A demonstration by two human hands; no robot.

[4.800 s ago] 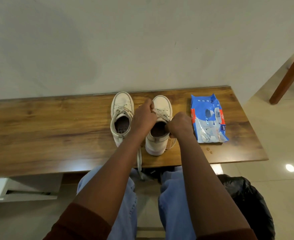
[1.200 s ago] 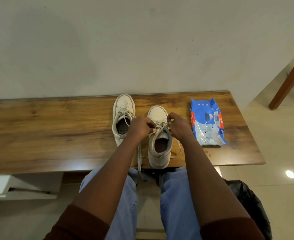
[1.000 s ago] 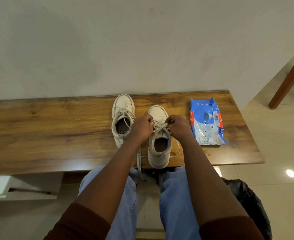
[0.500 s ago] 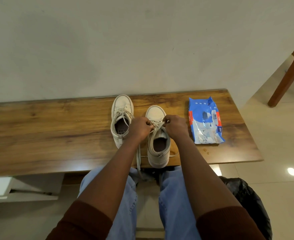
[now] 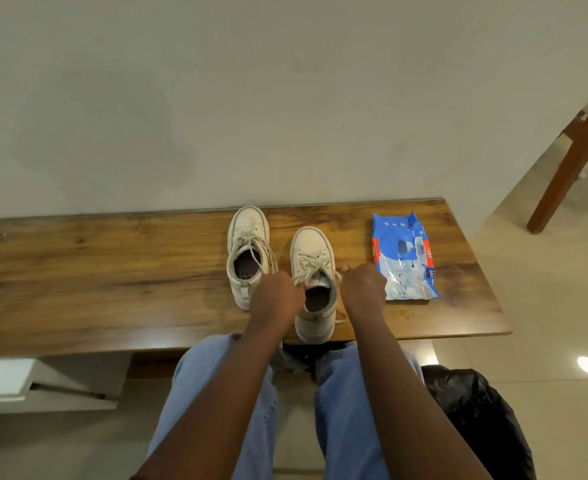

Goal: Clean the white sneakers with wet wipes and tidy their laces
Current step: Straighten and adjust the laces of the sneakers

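The person is sitting at the wooden worktop (image 5: pixel 112 271) and working with both hands over the nearer sneaker (image 5: pixel 311 247). It is standing upright close to the front edge, toe pointing at the wall. The other sneaker (image 5: pixel 247 223) is sitting just beside it on the left, a little further back, with its lacing loose.

The left hand (image 5: pixel 278 296) is closing its grip on the laces (image 5: pixel 311 263) at the left of the shoe's opening. The right hand (image 5: pixel 363 289) is doing the same on the right. A thin strand is running toward each fist, but the knuckles are hiding the fingertips, so I am judging the pinch rather than seeing it. The pack of wet wipes (image 5: pixel 403 258) is lying flat just beyond the right hand.

The shoe is looking light, with a firm sole and a soft, yielding upper. I am guessing it is likely to skid on the smooth wood if one side gets tugged harder than the other. The laces are looking limp and flat, easy to pinch and unlikely to slip. Taking them close to the top eyelets and drawing both sides evenly is seeming the safest way. The padded heel collar is looking like the best place to steady the shoe.
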